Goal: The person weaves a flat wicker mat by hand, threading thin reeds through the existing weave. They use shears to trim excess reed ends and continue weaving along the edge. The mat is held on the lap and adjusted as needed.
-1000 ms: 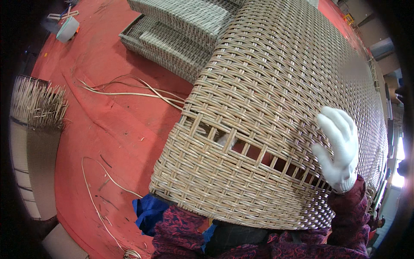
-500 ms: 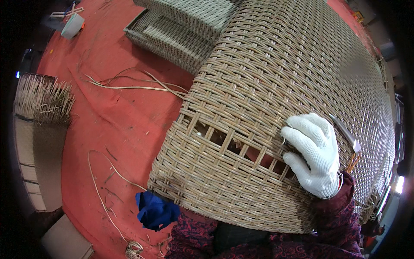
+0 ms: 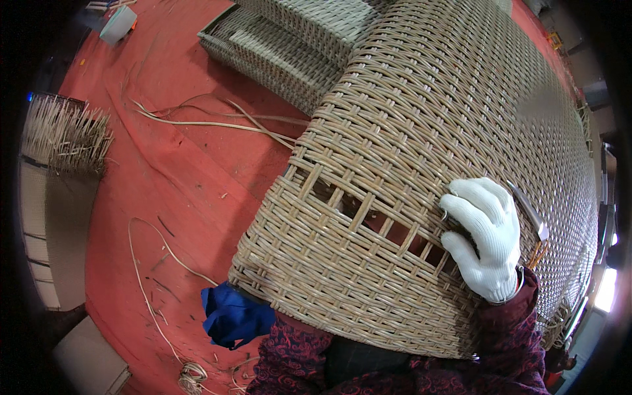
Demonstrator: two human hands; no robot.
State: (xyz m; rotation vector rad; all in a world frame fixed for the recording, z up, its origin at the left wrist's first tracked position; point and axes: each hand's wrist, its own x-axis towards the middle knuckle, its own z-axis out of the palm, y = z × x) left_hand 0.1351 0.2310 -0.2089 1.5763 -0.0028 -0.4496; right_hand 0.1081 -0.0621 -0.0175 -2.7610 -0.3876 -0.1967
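My right hand [image 3: 486,234], in a white knitted glove, lies on a large tan wicker panel [image 3: 382,141]. Its fingers curve onto the weave with thumb and forefinger apart; a short thin strand shows by the fingertips. To its left runs a slanting row of gaps [image 3: 372,222], crossed by bare uprights. Just right of the glove lies a slim metal tool [image 3: 528,209] with a pale end. My left sleeve [image 3: 289,352] goes under the panel's near edge, beside crumpled blue fabric [image 3: 236,317]; the left hand itself does not show.
Grey wicker pieces [image 3: 263,62] stand beyond the panel. Long loose strands [image 3: 217,124] and a small coil [image 3: 192,376] lie on the red floor covering [image 3: 158,191]. At far left is a panel with frayed strand ends [image 3: 69,131]; a pale bucket [image 3: 118,25] stands farther back.
The panel and my gloved right hand sit slightly farther right in the picture, while the floor things shift a little up and left. The hand keeps its place on the weave.
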